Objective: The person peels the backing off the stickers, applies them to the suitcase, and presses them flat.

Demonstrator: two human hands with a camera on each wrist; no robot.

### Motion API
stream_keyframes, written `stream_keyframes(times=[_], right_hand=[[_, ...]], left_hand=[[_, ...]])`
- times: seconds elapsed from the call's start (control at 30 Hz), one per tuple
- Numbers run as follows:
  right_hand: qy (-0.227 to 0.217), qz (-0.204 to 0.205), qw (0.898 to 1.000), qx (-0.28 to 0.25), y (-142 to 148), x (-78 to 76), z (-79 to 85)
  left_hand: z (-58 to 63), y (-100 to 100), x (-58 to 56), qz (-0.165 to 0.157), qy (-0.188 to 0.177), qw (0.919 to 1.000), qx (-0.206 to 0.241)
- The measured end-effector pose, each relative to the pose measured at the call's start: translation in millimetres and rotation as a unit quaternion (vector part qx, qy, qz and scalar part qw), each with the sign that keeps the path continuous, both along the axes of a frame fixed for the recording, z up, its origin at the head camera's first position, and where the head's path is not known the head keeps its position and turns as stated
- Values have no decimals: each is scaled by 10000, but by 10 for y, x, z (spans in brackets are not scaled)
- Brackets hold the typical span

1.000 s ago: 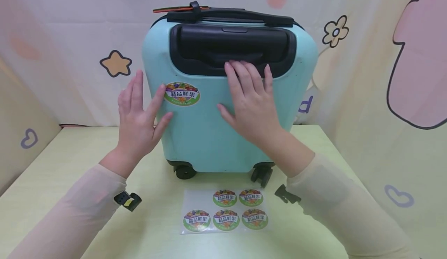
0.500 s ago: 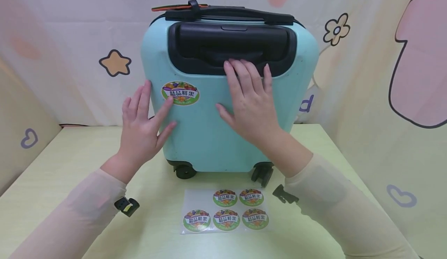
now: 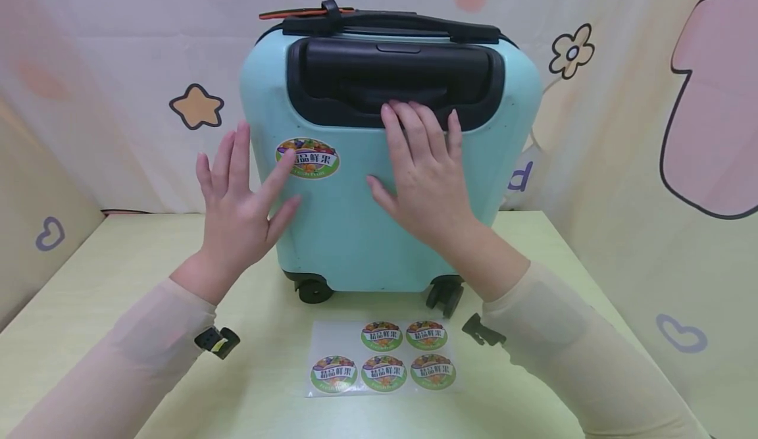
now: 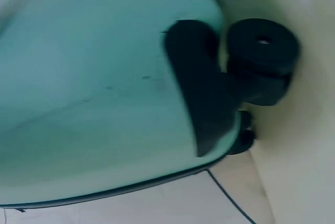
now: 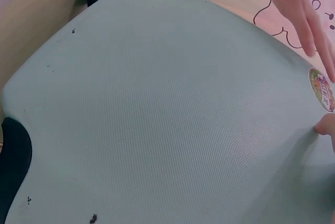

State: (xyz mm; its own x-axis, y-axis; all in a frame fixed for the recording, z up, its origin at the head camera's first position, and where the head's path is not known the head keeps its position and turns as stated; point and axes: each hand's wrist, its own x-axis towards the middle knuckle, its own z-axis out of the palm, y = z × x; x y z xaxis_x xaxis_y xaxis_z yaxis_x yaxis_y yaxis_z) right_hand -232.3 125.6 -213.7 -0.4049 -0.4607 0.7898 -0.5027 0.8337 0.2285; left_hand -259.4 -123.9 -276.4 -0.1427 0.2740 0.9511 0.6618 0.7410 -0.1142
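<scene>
Standing upright on the tabletop [image 3: 112, 294], the turquoise suitcase [image 3: 337, 235] hides its contents, long axis vertical. An oval fruit sticker [image 3: 320, 160] sits on its face, long axis roughly level, lettering upright. The left hand [image 3: 237, 212], fingers spread, puts its index fingertip over the sticker's left end; the right hand [image 3: 429, 176], fingers extended, rests at the black handle recess [image 3: 331, 90]. A sheet [image 3: 334, 337] with five stickers lies in front.

suitcase sticker [image 3: 318, 160]: "品鲜果", "Fresh fruit" | sheet stickers [image 3: 383, 373]: "精品鲜果" | wall [image 3: 142, 64]: "d"
</scene>
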Motion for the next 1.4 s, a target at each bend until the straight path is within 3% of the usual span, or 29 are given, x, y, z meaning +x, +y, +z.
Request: stream_keyframes(times=[0.2, 0.47, 0.7, 0.83, 1.0, 1.23, 1.4], right_hand=[[-33, -63, 9999, 96, -2, -7, -12], [12, 0, 10000, 97, -11, -17, -32], [42, 34, 9999, 119, 3, -9, -34], [25, 13, 9999, 128, 4, -7, -32], [-2, -25, 9999, 105, 8, -7, -26], [5, -47, 9999, 100, 17, -11, -22], [43, -13, 9999, 111, 26, -8, -19]], left_hand=[[82, 21, -7, 146, -323, 9993, 149], [-55, -6, 0, 195, -378, 9990, -114], [-223, -17, -16, 166, 49, 9984, -546], [-256, -17, -25, 172, 216, 9973, -676], [-162, 9, -47, 86, 354, 9979, -541], [73, 54, -51, 232, 64, 9997, -60], [58, 72, -36, 298, -55, 9995, -40]])
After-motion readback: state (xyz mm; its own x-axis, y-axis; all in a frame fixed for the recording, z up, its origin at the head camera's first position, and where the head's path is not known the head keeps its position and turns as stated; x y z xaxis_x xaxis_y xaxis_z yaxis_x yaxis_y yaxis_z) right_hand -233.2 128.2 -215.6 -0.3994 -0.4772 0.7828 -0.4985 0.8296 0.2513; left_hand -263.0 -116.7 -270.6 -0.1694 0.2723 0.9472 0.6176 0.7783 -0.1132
